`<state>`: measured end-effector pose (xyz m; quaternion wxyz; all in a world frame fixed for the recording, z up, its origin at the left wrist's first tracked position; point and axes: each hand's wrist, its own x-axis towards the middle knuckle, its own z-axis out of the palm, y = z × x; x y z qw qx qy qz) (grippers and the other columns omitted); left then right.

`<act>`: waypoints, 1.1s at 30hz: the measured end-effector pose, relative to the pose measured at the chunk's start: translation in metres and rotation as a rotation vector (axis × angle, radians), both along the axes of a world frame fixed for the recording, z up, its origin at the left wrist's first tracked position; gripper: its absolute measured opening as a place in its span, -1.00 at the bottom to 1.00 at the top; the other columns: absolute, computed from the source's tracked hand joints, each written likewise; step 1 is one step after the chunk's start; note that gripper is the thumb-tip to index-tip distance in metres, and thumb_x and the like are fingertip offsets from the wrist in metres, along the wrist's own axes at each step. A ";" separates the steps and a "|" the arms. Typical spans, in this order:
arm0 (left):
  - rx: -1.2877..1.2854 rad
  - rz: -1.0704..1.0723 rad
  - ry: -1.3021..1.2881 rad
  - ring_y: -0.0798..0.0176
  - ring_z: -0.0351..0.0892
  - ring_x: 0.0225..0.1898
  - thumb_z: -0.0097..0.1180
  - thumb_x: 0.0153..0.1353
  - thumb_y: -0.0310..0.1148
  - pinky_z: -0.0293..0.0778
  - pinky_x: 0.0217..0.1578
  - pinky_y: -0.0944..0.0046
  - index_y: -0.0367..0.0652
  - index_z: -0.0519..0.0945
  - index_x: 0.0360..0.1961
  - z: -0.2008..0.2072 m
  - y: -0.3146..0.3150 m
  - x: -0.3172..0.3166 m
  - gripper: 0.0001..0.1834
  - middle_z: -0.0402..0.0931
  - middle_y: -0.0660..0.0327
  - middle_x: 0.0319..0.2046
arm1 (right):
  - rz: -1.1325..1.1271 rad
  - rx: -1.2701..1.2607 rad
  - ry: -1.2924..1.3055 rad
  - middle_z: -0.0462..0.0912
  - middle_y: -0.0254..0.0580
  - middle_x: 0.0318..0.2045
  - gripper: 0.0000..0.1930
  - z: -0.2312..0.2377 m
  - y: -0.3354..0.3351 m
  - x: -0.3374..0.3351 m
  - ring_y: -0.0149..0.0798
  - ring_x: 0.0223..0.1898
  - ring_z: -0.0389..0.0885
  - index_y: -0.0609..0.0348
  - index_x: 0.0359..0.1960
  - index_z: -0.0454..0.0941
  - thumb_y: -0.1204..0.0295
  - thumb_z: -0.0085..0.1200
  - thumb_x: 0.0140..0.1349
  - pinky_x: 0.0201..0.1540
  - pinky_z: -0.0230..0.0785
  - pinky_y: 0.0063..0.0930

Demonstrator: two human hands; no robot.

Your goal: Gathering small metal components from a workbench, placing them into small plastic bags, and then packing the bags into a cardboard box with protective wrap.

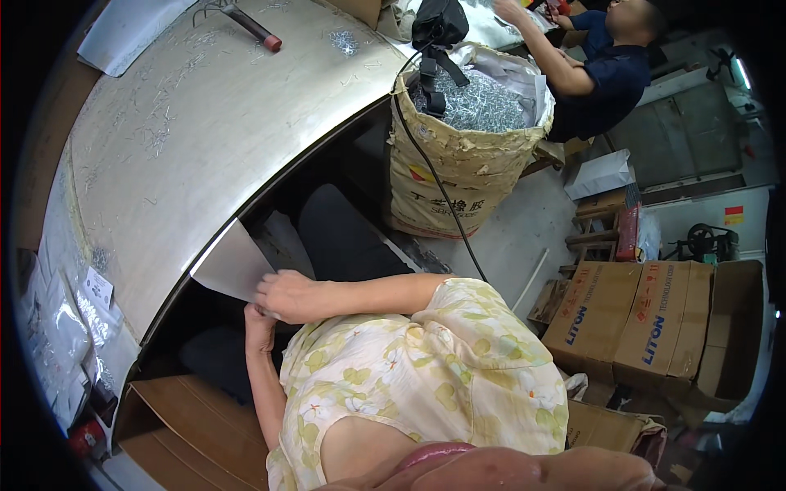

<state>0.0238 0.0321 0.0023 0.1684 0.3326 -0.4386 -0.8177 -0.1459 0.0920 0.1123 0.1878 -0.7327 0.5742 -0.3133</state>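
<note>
A thin pale sheet [232,260], paper or plastic I cannot tell, slants across the table's near edge in front of my lap. Its near end is pinched by my right hand [286,295], whose fingers are closed. Just below and touching it, my left hand [260,321] is closed at the sheet's near corner, partly hidden by the right. On the metal-topped table [246,131] beyond lie scattered small wire pieces [157,131] and a denser little heap of them [345,42].
A large sack [458,176] full of wire pieces [475,102] stands right of the table, with a black bag [440,22] and cable on it. A dark rod with a red end [272,42] lies on the table. Cartons [594,315] stand at right; a co-worker [602,78] sits beyond.
</note>
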 end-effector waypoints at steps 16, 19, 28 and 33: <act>0.161 0.057 0.091 0.22 0.62 -0.09 -0.13 0.42 -0.05 0.62 -0.19 0.22 -0.39 0.51 0.07 0.102 -0.017 -0.012 -0.45 0.60 0.04 -0.10 | -0.198 0.238 -0.198 0.70 -0.02 -0.23 -0.74 0.039 -0.033 -0.070 -0.19 -0.21 0.69 0.21 -0.08 0.62 0.40 0.09 0.23 -0.10 0.49 -0.40; 0.116 0.020 0.183 0.19 0.65 -0.11 -0.16 0.42 -0.02 0.68 -0.29 0.25 -0.36 0.46 0.13 0.120 -0.020 -0.014 -0.42 0.58 0.02 -0.07 | -0.107 0.361 -0.685 0.70 -0.12 -0.26 -0.67 0.027 -0.034 -0.072 -0.32 -0.18 0.65 0.35 -0.05 0.59 0.33 0.12 0.28 -0.05 0.44 -0.46; 0.049 0.176 0.150 0.19 0.67 -0.20 0.08 0.31 -0.25 0.69 -0.28 0.29 -0.37 0.47 0.09 0.131 -0.019 -0.024 -0.55 0.60 0.05 -0.16 | -0.109 0.425 -0.627 0.66 -0.31 -0.47 -0.85 0.033 -0.035 -0.055 -0.57 -0.41 0.51 0.31 -0.33 0.66 0.46 0.26 0.14 -0.38 0.36 -0.61; -0.207 0.175 -0.001 0.30 0.65 -0.27 0.20 0.18 -0.43 0.62 -0.35 0.36 -0.37 0.53 -0.03 0.112 -0.017 -0.033 -0.65 0.62 0.13 -0.22 | -0.074 0.266 -0.684 0.66 -0.30 -0.39 -0.86 0.036 -0.031 -0.058 -0.46 -0.30 0.61 0.31 -0.28 0.64 0.53 0.20 0.13 -0.18 0.47 -0.56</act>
